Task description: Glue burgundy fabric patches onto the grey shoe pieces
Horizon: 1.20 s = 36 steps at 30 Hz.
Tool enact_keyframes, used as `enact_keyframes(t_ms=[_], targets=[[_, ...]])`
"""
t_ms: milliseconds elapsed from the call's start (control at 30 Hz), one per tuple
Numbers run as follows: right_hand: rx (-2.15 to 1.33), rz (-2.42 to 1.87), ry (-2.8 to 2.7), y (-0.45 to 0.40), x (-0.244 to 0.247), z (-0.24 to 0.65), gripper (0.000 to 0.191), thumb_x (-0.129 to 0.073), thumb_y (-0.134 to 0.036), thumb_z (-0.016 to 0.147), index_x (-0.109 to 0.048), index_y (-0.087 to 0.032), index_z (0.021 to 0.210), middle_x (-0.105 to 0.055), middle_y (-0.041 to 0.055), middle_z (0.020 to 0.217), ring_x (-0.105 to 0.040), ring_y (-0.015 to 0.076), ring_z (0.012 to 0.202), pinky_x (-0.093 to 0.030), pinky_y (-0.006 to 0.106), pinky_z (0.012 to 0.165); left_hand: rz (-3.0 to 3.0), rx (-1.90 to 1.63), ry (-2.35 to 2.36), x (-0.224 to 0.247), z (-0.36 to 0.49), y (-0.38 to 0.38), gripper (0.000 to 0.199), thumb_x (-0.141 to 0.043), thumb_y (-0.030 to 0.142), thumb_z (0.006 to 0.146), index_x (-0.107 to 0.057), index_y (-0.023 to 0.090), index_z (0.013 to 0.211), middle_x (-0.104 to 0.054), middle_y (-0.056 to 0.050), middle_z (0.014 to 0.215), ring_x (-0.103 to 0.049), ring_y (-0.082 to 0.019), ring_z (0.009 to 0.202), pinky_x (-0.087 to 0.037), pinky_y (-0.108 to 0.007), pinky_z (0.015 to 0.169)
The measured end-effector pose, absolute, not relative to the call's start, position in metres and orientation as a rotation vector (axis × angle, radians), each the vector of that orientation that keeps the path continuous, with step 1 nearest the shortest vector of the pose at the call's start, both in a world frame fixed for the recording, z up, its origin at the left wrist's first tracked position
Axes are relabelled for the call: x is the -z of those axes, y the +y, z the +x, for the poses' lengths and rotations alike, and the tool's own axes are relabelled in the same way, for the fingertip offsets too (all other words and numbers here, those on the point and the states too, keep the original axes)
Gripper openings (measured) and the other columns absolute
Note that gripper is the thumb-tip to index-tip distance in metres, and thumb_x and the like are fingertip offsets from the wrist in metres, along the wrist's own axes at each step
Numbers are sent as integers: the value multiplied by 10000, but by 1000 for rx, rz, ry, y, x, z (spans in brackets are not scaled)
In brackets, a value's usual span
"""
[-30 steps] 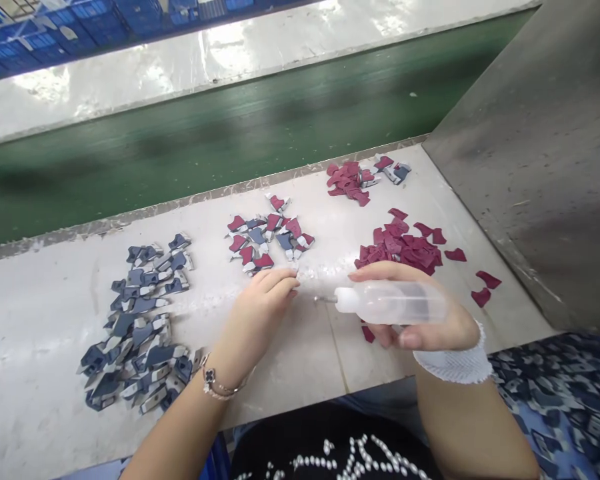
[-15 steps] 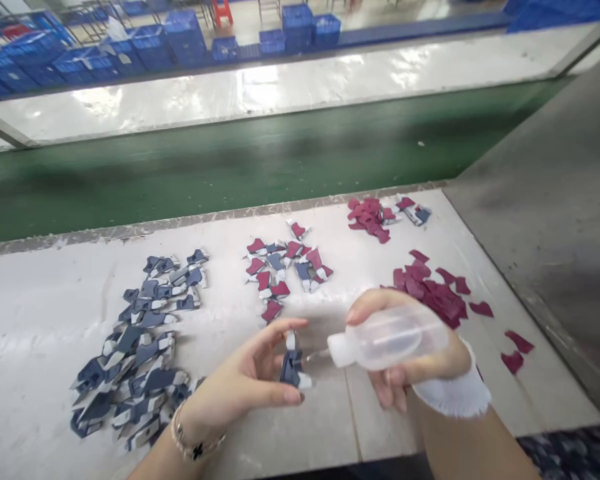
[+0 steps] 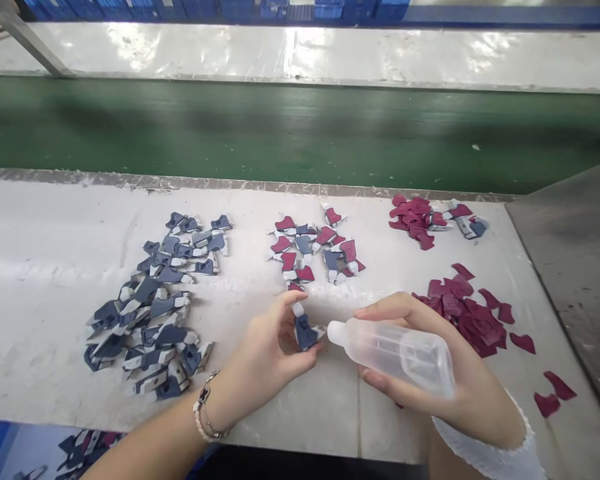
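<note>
Between the thumb and fingers of my left hand (image 3: pixel 275 343) is a small dark blue and white plastic part (image 3: pixel 306 331), held up over the table. My right hand (image 3: pixel 430 353) grips a translucent squeeze bottle (image 3: pixel 397 353) lying nearly level, its white cap toward the part. The thin tip of the bottle is at the part's right side; whether it touches I cannot tell. Just beyond my left hand lies a group of similar parts (image 3: pixel 325 235), most with maroon pieces on them. Maroon pieces (image 3: pixel 473 320) lie heaped behind my right hand.
A large pile of blue and white parts (image 3: pixel 150 307) covers the table's left. Farther back at the right sit another maroon heap (image 3: pixel 411 217) and a few parts. A metal panel (image 3: pixel 575 253) bounds the right side; a green conveyor belt (image 3: pixel 260 133) runs behind.
The view has tilted down and levelled. The part in my left hand has turned, showing a broader blue face, and the bottle now tilts with its base lower. Both hands keep their holds.
</note>
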State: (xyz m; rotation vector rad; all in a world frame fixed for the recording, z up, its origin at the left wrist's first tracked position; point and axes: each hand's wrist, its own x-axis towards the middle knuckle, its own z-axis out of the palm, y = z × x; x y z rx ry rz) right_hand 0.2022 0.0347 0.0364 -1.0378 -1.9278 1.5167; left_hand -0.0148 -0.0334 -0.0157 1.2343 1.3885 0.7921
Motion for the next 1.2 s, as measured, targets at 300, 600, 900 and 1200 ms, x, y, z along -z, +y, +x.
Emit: enact_keyframes(t_ms=[300, 600, 900, 1200], targets=[[-1522, -1194, -1865, 27, -37, 195, 233, -753, -349, 782, -542, -269, 838, -602, -10, 715, -542, 158, 542, -434, 279, 447, 1266, -763, 1366, 17, -12, -40, 495, -737, 285, 801, -440, 277, 1197, -655, 29, 826, -644, -142, 745, -539, -270, 688], [-1317, -1104, -2032, 26, -43, 187, 214, -731, -318, 816, -526, -256, 824, -570, -45, 686, -558, 131, 550, -442, 262, 472, 1340, -739, 1398, 12, -10, -39, 467, -756, 301, 786, -439, 273, 1127, -633, 55, 742, -641, -132, 682, -476, -220, 595], [-1181, -1068, -2123, 24, -43, 185, 203, -705, -344, 849, -518, -267, 844, -599, -16, 709, -579, 158, 562, -469, 300, 470, 1389, -747, 1424, 14, -11, -37, 475, -751, 279, 782, -434, 278, 1137, -616, 73, 716, -633, -119, 664, -479, -226, 623], [-1125, -1095, -2148, 20, -40, 186, 206, -701, -355, 863, -515, -270, 881, -630, -18, 735, -605, 162, 581, -485, 313, 497, 1396, -761, 1449, 16, -11, -37, 454, -749, 271, 788, -442, 290, 1122, -586, 72, 734, -616, -115, 695, -475, -217, 641]])
